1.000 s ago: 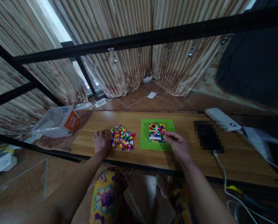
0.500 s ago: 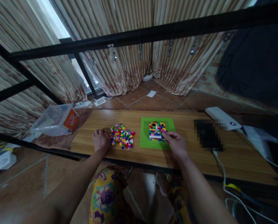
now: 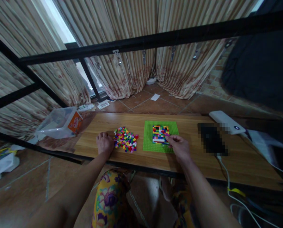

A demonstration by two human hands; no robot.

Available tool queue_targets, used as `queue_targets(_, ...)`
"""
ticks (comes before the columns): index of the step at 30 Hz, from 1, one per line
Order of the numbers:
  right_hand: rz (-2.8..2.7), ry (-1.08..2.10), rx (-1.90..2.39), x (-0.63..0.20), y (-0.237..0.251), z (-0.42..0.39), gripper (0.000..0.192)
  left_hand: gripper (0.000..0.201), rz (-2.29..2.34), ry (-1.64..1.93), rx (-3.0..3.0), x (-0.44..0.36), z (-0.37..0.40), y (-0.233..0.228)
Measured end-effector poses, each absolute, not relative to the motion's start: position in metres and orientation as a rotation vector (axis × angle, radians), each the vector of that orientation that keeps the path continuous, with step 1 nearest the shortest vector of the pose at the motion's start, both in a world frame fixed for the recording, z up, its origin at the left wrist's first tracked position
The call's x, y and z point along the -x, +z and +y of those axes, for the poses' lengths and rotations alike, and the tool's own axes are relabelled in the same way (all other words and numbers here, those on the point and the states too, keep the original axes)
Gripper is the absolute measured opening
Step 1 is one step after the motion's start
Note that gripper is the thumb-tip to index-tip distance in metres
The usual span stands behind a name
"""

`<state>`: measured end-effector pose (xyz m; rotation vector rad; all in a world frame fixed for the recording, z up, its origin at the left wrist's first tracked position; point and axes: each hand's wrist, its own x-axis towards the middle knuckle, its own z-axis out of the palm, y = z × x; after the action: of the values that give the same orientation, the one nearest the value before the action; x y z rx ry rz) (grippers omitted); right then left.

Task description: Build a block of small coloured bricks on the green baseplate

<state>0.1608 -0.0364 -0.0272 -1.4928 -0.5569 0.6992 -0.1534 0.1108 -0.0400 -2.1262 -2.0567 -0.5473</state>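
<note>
A green studded baseplate (image 3: 148, 139) lies on the wooden tabletop. On it stands a square build of many-coloured toy bricks (image 3: 158, 134), with a pale strip near its front and dark openings further back. My right hand (image 3: 181, 146) reaches in from the right, thumb and forefinger pinched at the build's right edge on a small toy brick that the fingertips mostly cover. To the left is a heap of loose coloured bricks (image 3: 126, 139). My left hand (image 3: 105, 143) rests on the table against the heap's left side, fingers curled under; the palm is hidden.
A clear plastic tub (image 3: 58, 125) with an orange label is beyond the table's left end. On the right lie a blurred dark device (image 3: 212, 139) with a white cable (image 3: 224, 166) and a white power bank (image 3: 226, 122). A black metal bar (image 3: 143, 42) crosses before the curtains.
The view has shifted slightly, moving everything a little in the picture. Both hands keep nearly the same places: the left beside the heap, the right at the build's right edge.
</note>
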Motion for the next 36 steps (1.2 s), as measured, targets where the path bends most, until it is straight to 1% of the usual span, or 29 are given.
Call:
queue_targets(3, -0.467, 0.616, 1.471, -0.162, -0.022, -0.038, 0.044, 0.031, -2.064, -0.566, 2.129, 0.153, 0.111, -0.041)
queue_targets(6, -0.451, 0.417, 1.452, -0.159, -0.013, -0.042, 0.042, 0.031, -2.073, -0.574, 2.129, 0.153, 0.111, -0.041)
queue_targets(9, -0.658, 0.284, 1.432, -0.143, -0.003, -0.044, 0.034, 0.032, -2.082, -0.568, 2.126, 0.151, 0.110, -0.040)
queue_targets(12, -0.972, 0.321, 1.389, -0.118, 0.002, -0.043, 0.022, 0.031, -2.099, -0.573, 2.114, 0.150, 0.109, -0.040)
queue_targets(14, -1.216, 0.356, 1.399, -0.100, 0.000, -0.038, 0.017, 0.030, -2.110, -0.584, 2.109, 0.150, 0.108, -0.041)
queue_targets(17, -1.458, 0.344, 1.452, -0.080, -0.005, -0.025, 0.023, 0.030, -2.116, -0.581, 2.111, 0.150, 0.108, -0.041)
queue_targets(21, -1.603, 0.309, 1.540, -0.066, -0.014, -0.005, 0.036, 0.029, -2.113, -0.570, 2.111, 0.149, 0.106, -0.039)
queue_targets(24, -1.707, 0.319, 1.631, -0.064, -0.018, 0.006, 0.041, 0.028, -2.113, -0.559, 2.102, 0.148, 0.104, -0.037)
queue_targets(30, -1.882, 0.331, 1.801, -0.061, -0.021, 0.014, 0.036, 0.028, -2.120, -0.542, 2.079, 0.146, 0.102, -0.036)
queue_targets(36, -1.923, 0.304, 1.913, -0.056, -0.018, 0.015, 0.032, 0.029, -2.118, -0.545, 2.068, 0.147, 0.102, -0.036)
